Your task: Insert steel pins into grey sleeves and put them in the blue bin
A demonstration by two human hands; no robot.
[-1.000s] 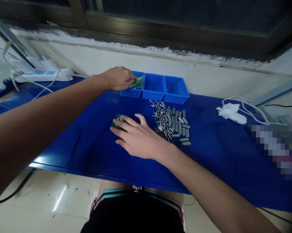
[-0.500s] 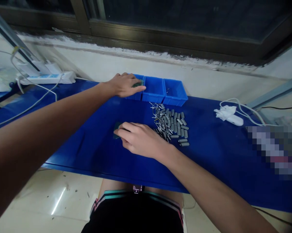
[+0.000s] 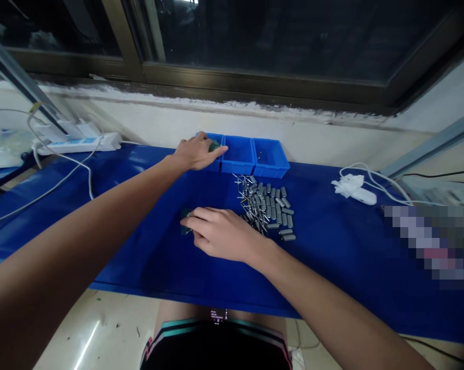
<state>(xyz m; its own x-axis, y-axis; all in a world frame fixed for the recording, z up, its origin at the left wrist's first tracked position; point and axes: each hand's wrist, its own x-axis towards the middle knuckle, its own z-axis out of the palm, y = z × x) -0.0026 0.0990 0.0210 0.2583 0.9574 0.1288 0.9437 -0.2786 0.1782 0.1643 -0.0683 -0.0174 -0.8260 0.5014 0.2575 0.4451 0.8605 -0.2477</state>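
My left hand (image 3: pixel 197 152) reaches over the left blue bin (image 3: pixel 215 165) at the back of the table. Its thumb is stretched out, apart from the fingers, and green pieces (image 3: pixel 215 146) show between them. The fingertips are partly hidden. Nearer to me, my right hand (image 3: pixel 216 229) is bent down over a flat dark green piece (image 3: pixel 184 226), perhaps a small circuit board, lying on the tabletop. Its fingers are pressed together on that piece and cover most of it. Right of this hand lie a heap of thin metal pins (image 3: pixel 251 203) and several grey rectangular blocks (image 3: pixel 272 210).
Beside the left bin stand a middle blue bin (image 3: pixel 237 168) and a right blue bin (image 3: pixel 271 170), which has a small bit inside. A power strip (image 3: pixel 81 145) with cables lies back left. White tissue (image 3: pixel 348 185) and a white device (image 3: pixel 365 196) lie on the right.
The camera view has tilted up slightly, so everything sits lower in the picture. Both hands keep nearly the same places, the left at the bin and the right on the dark green piece.
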